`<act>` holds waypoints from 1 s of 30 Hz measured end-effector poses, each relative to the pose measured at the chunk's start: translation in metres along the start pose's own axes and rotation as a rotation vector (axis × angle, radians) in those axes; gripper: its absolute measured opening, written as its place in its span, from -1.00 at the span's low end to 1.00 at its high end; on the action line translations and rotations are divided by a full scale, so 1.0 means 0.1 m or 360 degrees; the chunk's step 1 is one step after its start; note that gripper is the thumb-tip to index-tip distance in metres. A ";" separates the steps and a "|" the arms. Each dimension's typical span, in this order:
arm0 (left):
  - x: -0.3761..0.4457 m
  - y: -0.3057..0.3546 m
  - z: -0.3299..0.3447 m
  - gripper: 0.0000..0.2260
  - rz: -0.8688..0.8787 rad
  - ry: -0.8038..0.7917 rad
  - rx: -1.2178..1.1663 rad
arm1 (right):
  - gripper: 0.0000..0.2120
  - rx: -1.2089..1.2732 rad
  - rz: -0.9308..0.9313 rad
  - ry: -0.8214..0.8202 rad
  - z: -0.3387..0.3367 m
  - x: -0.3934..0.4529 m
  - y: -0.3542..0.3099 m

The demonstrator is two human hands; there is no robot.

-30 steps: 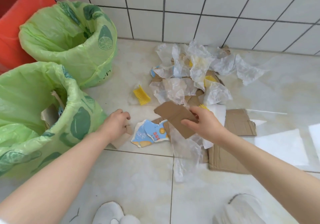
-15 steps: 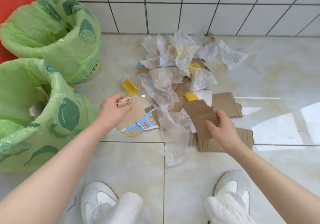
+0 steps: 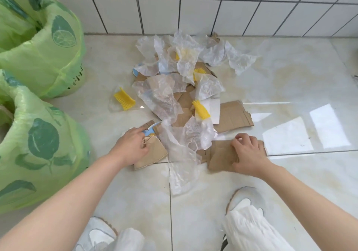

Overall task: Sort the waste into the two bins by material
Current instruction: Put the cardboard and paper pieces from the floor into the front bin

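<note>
A pile of waste lies on the tiled floor: crumpled clear plastic sheets (image 3: 160, 97), yellow foam nets (image 3: 124, 99), torn brown cardboard (image 3: 232, 115) and a blue printed card scrap (image 3: 149, 131). My left hand (image 3: 131, 146) is low on the floor, gripping a brown cardboard scrap (image 3: 153, 154) with its fingertips on the blue scrap. My right hand (image 3: 249, 151) grips a flat cardboard piece (image 3: 220, 157) lying over another cardboard sheet. Two bins lined with green bags stand at the left, the near bin (image 3: 42, 146) and the far bin (image 3: 44, 43).
A white tiled wall (image 3: 193, 12) runs behind the pile. My two white shoes (image 3: 246, 198) and white trouser legs are at the bottom edge. A long clear plastic sheet (image 3: 182, 169) trails from the pile toward my feet.
Both hands dropped to the floor. The left brought its brown scrap down onto the blue card scrap. The right carried its cardboard piece back and set it on the front sheet.
</note>
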State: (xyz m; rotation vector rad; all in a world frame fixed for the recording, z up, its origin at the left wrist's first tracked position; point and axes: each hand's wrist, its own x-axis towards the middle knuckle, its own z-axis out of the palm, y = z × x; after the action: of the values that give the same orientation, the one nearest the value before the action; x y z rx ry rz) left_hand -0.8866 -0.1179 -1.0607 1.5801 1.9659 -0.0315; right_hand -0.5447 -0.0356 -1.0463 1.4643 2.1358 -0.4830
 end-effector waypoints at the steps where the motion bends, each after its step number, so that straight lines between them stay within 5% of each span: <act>1: -0.02 -0.01 0.01 -0.79 -0.0027 0.0029 -0.0008 | -0.43 -0.0011 -0.0013 -0.0018 0.01 0.01 -0.01; 6: -0.23 -0.03 0.10 -0.64 -0.0152 0.0191 -0.0126 | -0.45 -0.0127 -0.0074 0.0008 0.02 0.05 -0.02; 13: -0.50 -0.11 0.24 -0.78 -0.0346 0.0337 -0.0210 | -0.52 -0.0080 -0.0175 -0.0025 0.02 -0.02 -0.15; 23: -0.53 0.02 0.24 -0.86 -0.0269 0.0483 -0.0558 | -0.55 0.0008 -0.0416 -0.0005 0.12 -0.18 -0.41; 30: -0.54 -0.01 0.12 -0.32 -0.0651 0.0324 -0.1020 | -0.67 0.0156 -0.0508 -0.0003 0.08 -0.20 -0.50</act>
State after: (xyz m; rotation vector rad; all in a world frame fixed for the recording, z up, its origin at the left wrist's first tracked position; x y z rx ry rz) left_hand -0.8763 -0.1703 -1.0453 0.7855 2.1294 0.5567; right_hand -0.5842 -0.0727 -1.0408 1.1726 2.3852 -0.7112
